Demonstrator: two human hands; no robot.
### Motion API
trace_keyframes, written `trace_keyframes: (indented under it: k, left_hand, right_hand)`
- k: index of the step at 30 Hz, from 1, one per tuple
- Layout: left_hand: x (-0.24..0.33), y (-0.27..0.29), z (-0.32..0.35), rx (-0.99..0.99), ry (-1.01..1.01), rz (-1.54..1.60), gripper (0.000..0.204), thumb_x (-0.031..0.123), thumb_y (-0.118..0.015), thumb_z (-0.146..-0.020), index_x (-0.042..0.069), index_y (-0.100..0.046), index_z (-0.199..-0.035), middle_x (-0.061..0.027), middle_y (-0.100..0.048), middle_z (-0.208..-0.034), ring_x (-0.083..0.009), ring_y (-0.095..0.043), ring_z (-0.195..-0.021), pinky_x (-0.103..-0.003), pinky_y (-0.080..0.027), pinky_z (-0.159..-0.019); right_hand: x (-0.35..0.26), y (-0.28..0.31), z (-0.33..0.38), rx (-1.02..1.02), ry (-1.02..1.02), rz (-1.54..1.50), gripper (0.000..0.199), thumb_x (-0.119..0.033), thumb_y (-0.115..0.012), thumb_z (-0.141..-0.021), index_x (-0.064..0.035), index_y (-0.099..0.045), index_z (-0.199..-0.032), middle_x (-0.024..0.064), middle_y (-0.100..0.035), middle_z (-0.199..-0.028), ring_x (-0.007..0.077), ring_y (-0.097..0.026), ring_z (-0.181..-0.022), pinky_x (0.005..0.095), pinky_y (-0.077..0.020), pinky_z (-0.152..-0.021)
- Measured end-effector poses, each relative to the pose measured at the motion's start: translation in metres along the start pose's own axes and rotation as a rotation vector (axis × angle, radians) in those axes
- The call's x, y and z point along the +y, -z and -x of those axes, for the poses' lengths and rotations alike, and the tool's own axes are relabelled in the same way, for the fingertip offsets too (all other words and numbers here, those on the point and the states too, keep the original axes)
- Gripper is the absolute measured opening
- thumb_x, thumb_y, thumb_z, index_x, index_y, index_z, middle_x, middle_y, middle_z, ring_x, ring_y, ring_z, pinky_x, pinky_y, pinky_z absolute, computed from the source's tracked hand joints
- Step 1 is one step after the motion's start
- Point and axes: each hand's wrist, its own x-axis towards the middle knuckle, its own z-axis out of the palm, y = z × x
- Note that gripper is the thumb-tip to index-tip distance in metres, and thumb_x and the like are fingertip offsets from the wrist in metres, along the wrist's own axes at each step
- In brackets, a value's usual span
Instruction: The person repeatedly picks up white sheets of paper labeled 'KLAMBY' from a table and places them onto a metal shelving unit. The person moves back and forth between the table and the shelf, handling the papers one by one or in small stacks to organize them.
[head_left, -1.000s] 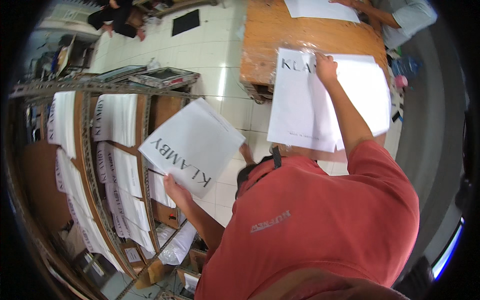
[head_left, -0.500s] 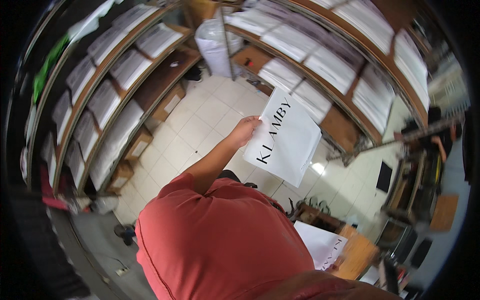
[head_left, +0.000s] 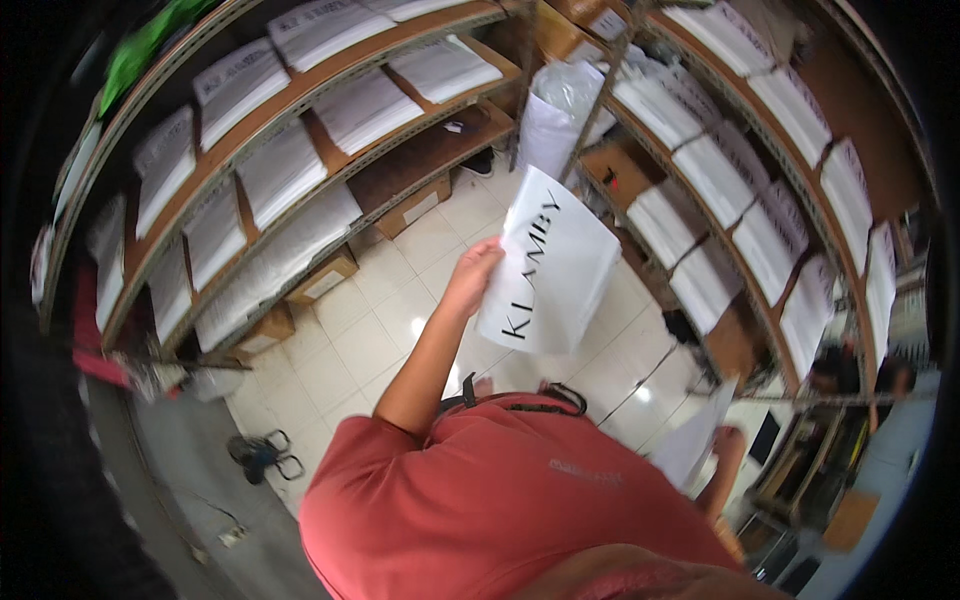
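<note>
My left hand (head_left: 473, 278) is closed on the left edge of a flat white plastic packet (head_left: 560, 270) with large black lettering. It is held up in front of me, slightly bent, above the tiled floor. At the lower right, my right hand (head_left: 728, 441) is closed at the edge of a second white sheet-like packet (head_left: 692, 436), seen at a slant beside my red shirt. Its fingers are partly hidden and small in the picture.
Shelves (head_left: 300, 90) with stacks of white packets stand on the left, and more shelves (head_left: 735, 190) on the right. Between them is a white sack (head_left: 550, 130). Cardboard boxes (head_left: 415, 207) lie under the left shelves. Another person (head_left: 835, 375) shows at the far right.
My body and view have turned toward the right-hand side of the room's shelves. My right hand has raised the second packet from the wooden table; the left still holds the first.
</note>
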Motion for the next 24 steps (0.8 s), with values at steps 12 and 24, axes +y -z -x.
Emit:
trace_keyframes:
  k: [12,24]
  left_hand:
    - [0.088,-0.005,-0.067,0.133,-0.049,-0.386,0.023,0.015,-0.06,-0.093,0.0,-0.065,-0.111,-0.0033,-0.068,-0.093,-0.0087,-0.062,-0.079,-0.021,-0.049,-0.07]
    - [0.211,-0.024,-0.246,-0.053,-0.106,-1.084,0.026,0.023,-0.063,-0.094,0.0,-0.069,-0.106,-0.0038,-0.069,-0.087,-0.0098,-0.06,-0.076,-0.027,-0.05,-0.07]
  right_hand:
    - [-0.317,0.162,-0.093,-0.257,0.419,-0.659,0.026,-0.02,-0.063,-0.091,-0.0011,-0.063,-0.108,-0.0031,-0.06,-0.077,0.0028,-0.05,-0.058,0.0189,-0.0385,-0.049]
    - [-0.41,0.085,-0.207,-0.036,0.359,-0.576,0.028,-0.018,-0.062,-0.095,0.0007,-0.061,-0.116,-0.0015,-0.053,-0.075,0.0047,-0.047,-0.057,0.0218,-0.0386,-0.049]
